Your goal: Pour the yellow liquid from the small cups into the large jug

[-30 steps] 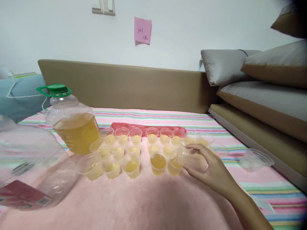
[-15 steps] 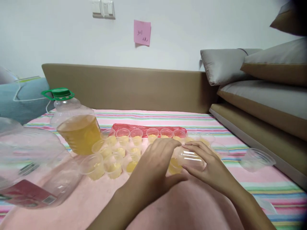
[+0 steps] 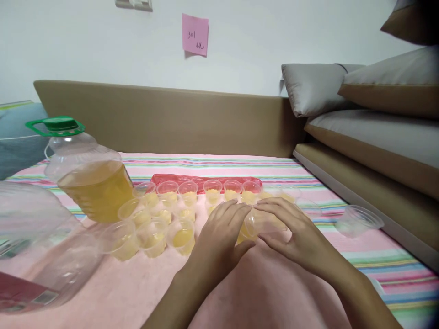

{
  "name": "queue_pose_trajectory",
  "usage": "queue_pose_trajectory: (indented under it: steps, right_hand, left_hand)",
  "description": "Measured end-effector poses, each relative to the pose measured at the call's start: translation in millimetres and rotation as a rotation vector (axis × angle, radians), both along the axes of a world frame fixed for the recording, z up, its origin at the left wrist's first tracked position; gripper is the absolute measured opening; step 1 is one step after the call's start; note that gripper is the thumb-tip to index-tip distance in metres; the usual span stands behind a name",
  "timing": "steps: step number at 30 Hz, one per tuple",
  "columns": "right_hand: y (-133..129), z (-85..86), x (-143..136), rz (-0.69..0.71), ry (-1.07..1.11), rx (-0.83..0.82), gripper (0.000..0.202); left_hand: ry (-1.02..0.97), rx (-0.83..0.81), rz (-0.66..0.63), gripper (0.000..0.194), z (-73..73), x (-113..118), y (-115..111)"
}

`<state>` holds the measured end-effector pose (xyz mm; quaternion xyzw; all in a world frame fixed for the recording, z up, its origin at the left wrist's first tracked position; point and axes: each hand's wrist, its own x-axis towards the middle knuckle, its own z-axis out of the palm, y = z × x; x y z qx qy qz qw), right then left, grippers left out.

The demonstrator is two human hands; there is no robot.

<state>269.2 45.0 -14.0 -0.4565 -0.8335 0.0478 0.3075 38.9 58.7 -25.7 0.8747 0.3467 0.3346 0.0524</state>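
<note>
The right hand (image 3: 298, 237) held a clear plastic cup (image 3: 269, 221) turned on its side, the thumb below and the fingers above, spaced around its wall. The left hand (image 3: 219, 235) faced it from the other side, fingers together and slightly curved, thumb held apart and pointing toward the cup's near end; whether its fingertips touched the cup could not be told. The held cup lay above the right group of filled cups (image 3: 213, 193), which the hands partly hid. The left group of filled cups (image 3: 183, 237) stood upright in three rows beside the left hand, each containing yellow contents. Behind both groups ran a crumpled red plastic bag (image 3: 206, 183). To the left stood a clear jug (image 3: 98, 187) with a green cap (image 3: 61, 123), partly filled with yellow liquid; nearer the viewer was a second clear jug (image 3: 68, 269) with a red label. To the right, clear empty cups (image 3: 358, 221) lay tilted on the striped sheet (image 3: 387, 256). A pink cloth (image 3: 137, 292) covered the foreground. A brown panel (image 3: 171, 119), stacked cushions (image 3: 387, 132) and a wall bearing a pink note (image 3: 195, 35) formed the background.
</note>
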Motion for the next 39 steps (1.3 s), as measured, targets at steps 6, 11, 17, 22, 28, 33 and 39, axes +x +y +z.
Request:
queue_pose_trajectory:
  steps: [6,11,17,22,28,33,39]
  right_hand:
    - [0.7,2.5,-10.7,-0.001,0.133,-0.001,0.055]
    - [0.0,0.1,-11.8,-0.010,0.279,-0.052,0.066]
    - [-3.2,-11.8,-7.0,-0.112,0.734,-0.044,0.055]
    - [-4.4,-21.9,-13.4,-0.127,0.762,0.084,0.064]
    - [-6.9,-25.7,-16.0,-0.095,0.765,0.208,0.064]
    - [-11.9,-23.1,-12.6,-0.132,0.572,0.115,0.042]
    - [-14.8,-22.1,-13.6,-0.129,0.584,0.111,0.045]
  left_hand:
    - [-0.043,-0.007,0.078,0.054,-4.6,4.5,1.5]
    - [-0.076,0.032,0.089,0.050,-9.3,1.8,3.3]
    - [-0.047,0.035,0.125,0.054,-12.2,-3.1,3.0]
    - [-0.058,0.028,0.128,0.052,-15.9,-4.1,3.6]
    - [-0.056,0.027,0.127,0.050,-16.6,-4.3,3.3]
    - [-0.062,0.011,0.142,0.049,-14.7,-4.1,2.1]
    - [-0.077,0.003,0.143,0.050,-15.2,-3.3,1.2]
